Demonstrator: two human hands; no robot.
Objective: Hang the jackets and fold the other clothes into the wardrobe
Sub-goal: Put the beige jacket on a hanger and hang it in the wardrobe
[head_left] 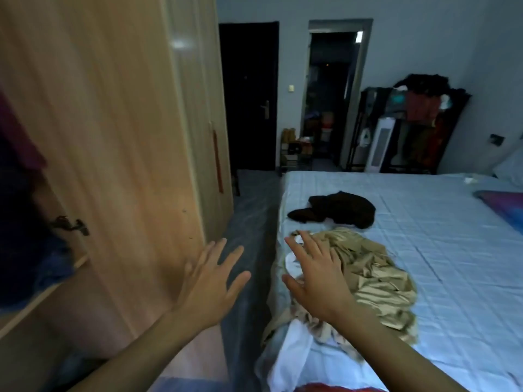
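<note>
A crumpled tan satin garment (376, 281) lies on the near left part of the bed (441, 250), with a white garment (294, 352) under it hanging over the bed's edge. Farther back lies a dark brown garment (339, 209). My right hand (314, 274) is stretched out with fingers spread, above the tan garment's left side, holding nothing. My left hand (209, 284) is also spread and empty, in front of the open wooden wardrobe door (113, 137). Inside the wardrobe (25, 222) at the far left, dark and purple clothes show.
A narrow floor strip (249, 222) runs between wardrobe and bed. A dark closed door (249, 94) and an open doorway (331, 94) are at the back. A clothes-laden rack (418, 123) and white tower fan (380, 142) stand beyond the bed. A purple cloth (503, 205) lies at right.
</note>
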